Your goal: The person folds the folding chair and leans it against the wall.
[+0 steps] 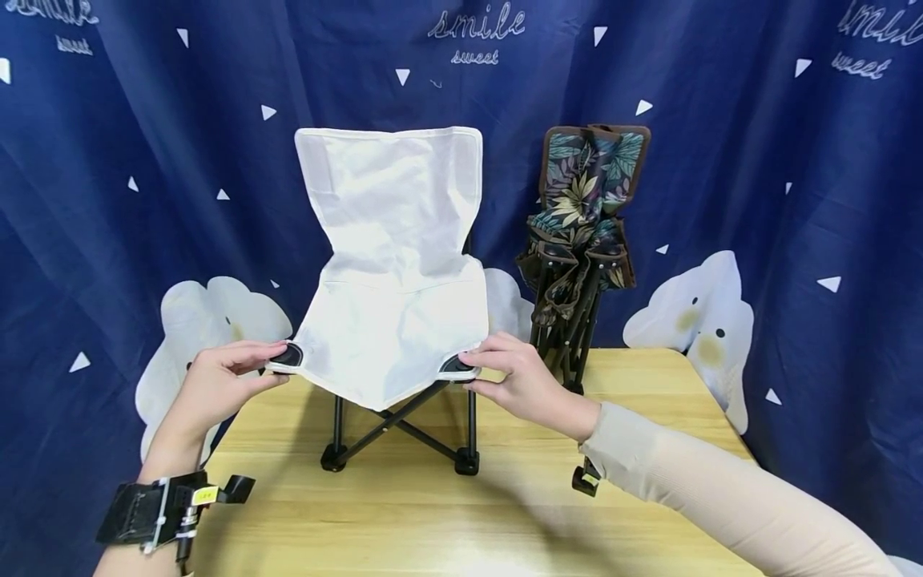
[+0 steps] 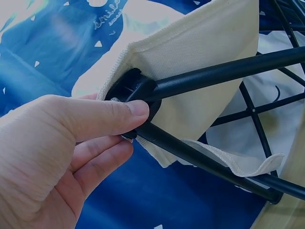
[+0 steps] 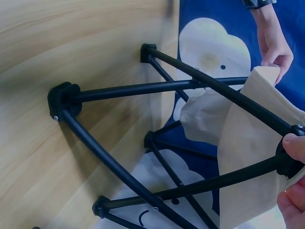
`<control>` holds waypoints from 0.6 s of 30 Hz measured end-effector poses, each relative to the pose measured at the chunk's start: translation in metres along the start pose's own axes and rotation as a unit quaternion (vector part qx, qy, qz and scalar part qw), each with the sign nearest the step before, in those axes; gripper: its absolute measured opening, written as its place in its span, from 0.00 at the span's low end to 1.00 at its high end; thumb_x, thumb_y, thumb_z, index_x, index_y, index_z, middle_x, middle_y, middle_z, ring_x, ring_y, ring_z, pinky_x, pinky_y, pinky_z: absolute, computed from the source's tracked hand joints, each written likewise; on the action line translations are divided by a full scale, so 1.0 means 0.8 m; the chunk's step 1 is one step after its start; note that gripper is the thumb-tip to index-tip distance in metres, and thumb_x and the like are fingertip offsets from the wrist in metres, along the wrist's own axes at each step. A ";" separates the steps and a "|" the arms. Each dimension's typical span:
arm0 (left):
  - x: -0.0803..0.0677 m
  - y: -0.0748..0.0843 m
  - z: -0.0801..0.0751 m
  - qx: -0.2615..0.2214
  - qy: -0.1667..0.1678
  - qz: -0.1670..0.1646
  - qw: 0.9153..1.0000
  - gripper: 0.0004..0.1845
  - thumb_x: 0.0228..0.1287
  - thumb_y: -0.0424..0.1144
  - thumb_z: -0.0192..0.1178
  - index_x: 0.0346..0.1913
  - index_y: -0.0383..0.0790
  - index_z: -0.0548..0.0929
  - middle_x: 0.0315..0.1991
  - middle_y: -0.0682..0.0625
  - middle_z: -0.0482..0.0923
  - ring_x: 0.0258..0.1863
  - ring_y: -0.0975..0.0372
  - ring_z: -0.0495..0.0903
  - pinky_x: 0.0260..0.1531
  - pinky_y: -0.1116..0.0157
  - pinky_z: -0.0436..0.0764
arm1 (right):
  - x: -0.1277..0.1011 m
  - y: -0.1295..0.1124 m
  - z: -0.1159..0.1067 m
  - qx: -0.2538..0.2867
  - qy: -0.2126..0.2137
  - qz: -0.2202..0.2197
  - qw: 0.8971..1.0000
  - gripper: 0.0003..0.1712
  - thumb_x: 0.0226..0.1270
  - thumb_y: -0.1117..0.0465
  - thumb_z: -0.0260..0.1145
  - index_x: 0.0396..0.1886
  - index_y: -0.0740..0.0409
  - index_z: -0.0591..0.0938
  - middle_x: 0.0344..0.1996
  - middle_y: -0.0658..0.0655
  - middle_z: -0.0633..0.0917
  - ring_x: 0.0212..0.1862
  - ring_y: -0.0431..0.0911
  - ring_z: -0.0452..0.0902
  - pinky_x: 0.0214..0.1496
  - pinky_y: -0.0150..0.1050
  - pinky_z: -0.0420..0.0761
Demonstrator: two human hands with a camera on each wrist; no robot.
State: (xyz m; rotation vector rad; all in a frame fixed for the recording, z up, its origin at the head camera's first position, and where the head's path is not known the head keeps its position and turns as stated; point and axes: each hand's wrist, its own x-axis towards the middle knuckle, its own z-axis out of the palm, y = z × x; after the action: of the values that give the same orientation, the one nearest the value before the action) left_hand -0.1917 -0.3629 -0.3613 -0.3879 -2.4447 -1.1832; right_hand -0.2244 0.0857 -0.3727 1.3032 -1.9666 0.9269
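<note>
A white folding chair [image 1: 389, 320] stands unfolded on the wooden table, its fabric seat spread between two black front corners. My left hand [image 1: 223, 377] pinches the left front corner; in the left wrist view its thumb lies on the black plastic joint [image 2: 131, 90] where two frame tubes meet. My right hand [image 1: 522, 381] pinches the right front corner joint, fingers above and thumb below. Crossed black legs [image 1: 385, 425] show under the seat, their feet on the tabletop. In the right wrist view only the fingertips [image 3: 295, 148] of the right hand appear, at the joint.
A second chair with leaf-patterned fabric [image 1: 577, 184] stands folded to the right, behind my right forearm. The wooden table [image 1: 433, 529] extends toward me. A dark blue curtain [image 1: 238, 72] with white prints hangs behind. A strapped camera [image 1: 180, 513] sits on my left wrist.
</note>
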 end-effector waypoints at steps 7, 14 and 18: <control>0.004 0.003 0.002 0.003 0.006 -0.004 1.000 0.21 0.54 0.24 0.82 0.52 0.33 0.94 0.50 0.65 0.91 0.46 0.86 0.84 0.46 0.86 0.81 | 0.005 -0.003 -0.003 -0.004 0.001 0.000 1.000 0.24 0.48 0.76 0.87 0.48 0.66 0.94 0.39 0.57 0.92 0.43 0.51 0.86 0.45 0.44 0.91; 0.009 0.007 0.002 0.023 0.006 -0.013 1.000 0.21 0.54 0.28 0.83 0.53 0.37 0.94 0.52 0.63 0.92 0.47 0.87 0.82 0.47 0.87 0.79 | 0.011 -0.003 -0.006 -0.004 0.002 0.002 1.000 0.24 0.48 0.75 0.87 0.48 0.66 0.93 0.39 0.58 0.92 0.44 0.52 0.87 0.46 0.45 0.91; 0.012 0.010 0.005 0.020 0.009 -0.003 1.000 0.21 0.53 0.27 0.83 0.52 0.36 0.94 0.51 0.67 0.90 0.46 0.87 0.83 0.47 0.87 0.80 | 0.014 -0.002 -0.006 -0.001 0.004 0.002 1.000 0.24 0.48 0.75 0.87 0.48 0.66 0.93 0.39 0.58 0.92 0.44 0.52 0.87 0.46 0.45 0.91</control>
State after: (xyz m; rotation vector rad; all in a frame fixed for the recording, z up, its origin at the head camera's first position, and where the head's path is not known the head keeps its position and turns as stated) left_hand -0.1977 -0.3542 -0.3532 -0.3586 -2.4514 -1.1342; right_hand -0.2261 0.0836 -0.3608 1.2916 -1.9642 0.9300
